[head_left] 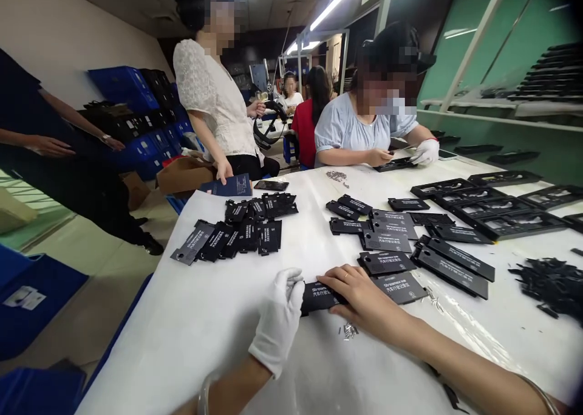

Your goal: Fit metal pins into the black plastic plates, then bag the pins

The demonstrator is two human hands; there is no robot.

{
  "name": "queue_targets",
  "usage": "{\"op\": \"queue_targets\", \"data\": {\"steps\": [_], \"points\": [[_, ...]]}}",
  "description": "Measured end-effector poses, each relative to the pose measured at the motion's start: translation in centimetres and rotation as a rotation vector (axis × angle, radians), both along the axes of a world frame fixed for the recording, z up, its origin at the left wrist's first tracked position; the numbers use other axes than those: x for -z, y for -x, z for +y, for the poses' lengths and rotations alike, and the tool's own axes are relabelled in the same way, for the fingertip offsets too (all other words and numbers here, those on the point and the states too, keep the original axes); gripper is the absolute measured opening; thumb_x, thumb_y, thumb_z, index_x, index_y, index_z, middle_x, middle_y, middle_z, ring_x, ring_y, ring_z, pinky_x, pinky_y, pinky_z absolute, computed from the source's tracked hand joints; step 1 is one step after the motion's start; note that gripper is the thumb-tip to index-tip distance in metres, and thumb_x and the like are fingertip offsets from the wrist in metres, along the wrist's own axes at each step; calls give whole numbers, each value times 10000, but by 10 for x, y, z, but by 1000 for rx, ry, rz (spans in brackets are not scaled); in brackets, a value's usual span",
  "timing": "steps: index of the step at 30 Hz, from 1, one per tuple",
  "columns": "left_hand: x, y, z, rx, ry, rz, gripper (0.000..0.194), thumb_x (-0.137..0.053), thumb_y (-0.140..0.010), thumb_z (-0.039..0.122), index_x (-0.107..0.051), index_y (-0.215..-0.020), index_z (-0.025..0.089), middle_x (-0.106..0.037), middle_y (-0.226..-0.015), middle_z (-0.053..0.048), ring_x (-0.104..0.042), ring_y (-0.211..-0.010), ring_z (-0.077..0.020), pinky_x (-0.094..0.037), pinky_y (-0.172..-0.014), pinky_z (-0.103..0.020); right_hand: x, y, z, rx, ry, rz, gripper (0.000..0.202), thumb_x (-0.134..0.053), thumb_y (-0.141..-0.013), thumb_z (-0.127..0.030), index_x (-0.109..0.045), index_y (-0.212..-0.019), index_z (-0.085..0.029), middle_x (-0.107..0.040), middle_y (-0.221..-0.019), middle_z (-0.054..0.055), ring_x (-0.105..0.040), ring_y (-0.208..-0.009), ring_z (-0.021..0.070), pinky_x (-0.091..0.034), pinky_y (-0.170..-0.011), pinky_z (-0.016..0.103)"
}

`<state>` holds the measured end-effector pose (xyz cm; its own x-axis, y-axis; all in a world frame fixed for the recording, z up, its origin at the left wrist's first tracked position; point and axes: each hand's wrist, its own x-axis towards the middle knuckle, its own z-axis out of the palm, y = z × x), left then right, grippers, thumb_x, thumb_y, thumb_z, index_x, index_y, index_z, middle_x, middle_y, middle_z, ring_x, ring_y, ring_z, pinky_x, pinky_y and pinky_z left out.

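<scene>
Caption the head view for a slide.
Gloved left hand and bare right hand hold a black printed panel at a white table, among similar panels.

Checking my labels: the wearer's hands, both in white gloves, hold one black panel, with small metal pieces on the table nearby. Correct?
Not quite: the head view shows a white glove on the left hand only; the right hand is ungloved. The rest stands: both hold one black panel, with small metal pieces on the table nearby.
</scene>
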<state>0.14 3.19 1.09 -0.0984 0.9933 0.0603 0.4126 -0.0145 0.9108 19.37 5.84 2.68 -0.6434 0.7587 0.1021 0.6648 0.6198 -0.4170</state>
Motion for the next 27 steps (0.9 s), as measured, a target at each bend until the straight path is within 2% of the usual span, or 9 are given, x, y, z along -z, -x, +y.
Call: {"op": "queue_targets", "data": {"steps": [3, 6, 9, 12, 18, 23, 27], "points": [[3, 1, 1, 2, -14, 40, 284, -449, -871, 321, -533, -1084, 155, -617, -1090, -95, -619, -991, -168, -510, -916, -347, -1, 0, -1, -27, -33, 0, 476, -608, -849, -250, -489, -1306, -189, -570, -1153, 110, -487, -1027, 265, -393, -889, 429], [4, 2, 1, 11, -64, 201, 278, -445, -867, 320, -552, -1074, 168, -621, -1090, -96, -611, -1005, -195, -504, -918, -397, -3, -1, -1, -33, -63, -5, 488, -617, -843, -261, -487, -1307, -181, -575, -1139, 110, -494, -1020, 267, -393, -891, 432], [7, 3, 1, 47, -161, 391, 266, -449, -865, 333, -576, -1050, 190, -629, -1050, -82, -613, -966, -209, -511, -887, -425, -4, 0, -2, -32, -69, -13, 492, -620, -836, -238, -486, -1307, -182, -575, -1145, 107, -499, -1023, 266, -389, -894, 429], [13, 5, 3, 63, -288, 498, 236, -460, -861, 325, -597, -1003, 195, -642, -992, -74, -625, -901, -207, -533, -839, -409, -3, -1, -1, -35, -59, -17, 498, -619, -840, -248, -477, -1315, -192, -575, -1157, 108, -497, -1027, 264, -381, -901, 421], [24, 9, 10, 70, -472, 589, 228, -469, -866, 337, -585, -1005, 198, -659, -958, -69, -646, -862, -196, -565, -774, -345, 0, -5, 2, -52, -71, 16, 565, -641, -835, -304, -422, -1352, -245, -586, -1153, 77, -499, -1024, 235, -351, -906, 384], [19, 10, 11, 27, -641, 692, 204, -468, -868, 319, -554, -1022, 215, -659, -938, -52, -662, -823, -192, -580, -692, -313, 0, -7, 5, -54, -59, 48, 590, -695, -788, -363, -453, -1311, -239, -611, -1128, 56, -519, -1019, 211, -311, -932, 369], [17, 9, 10, 35, -616, 659, 200, -485, -856, 317, -562, -1013, 221, -662, -931, -44, -663, -816, -186, -579, -697, -306, -1, -8, 4, -59, -46, 81, 584, -708, -774, -369, -473, -1292, -238, -624, -1122, 56, -526, -1012, 214, -298, -934, 368]]}}
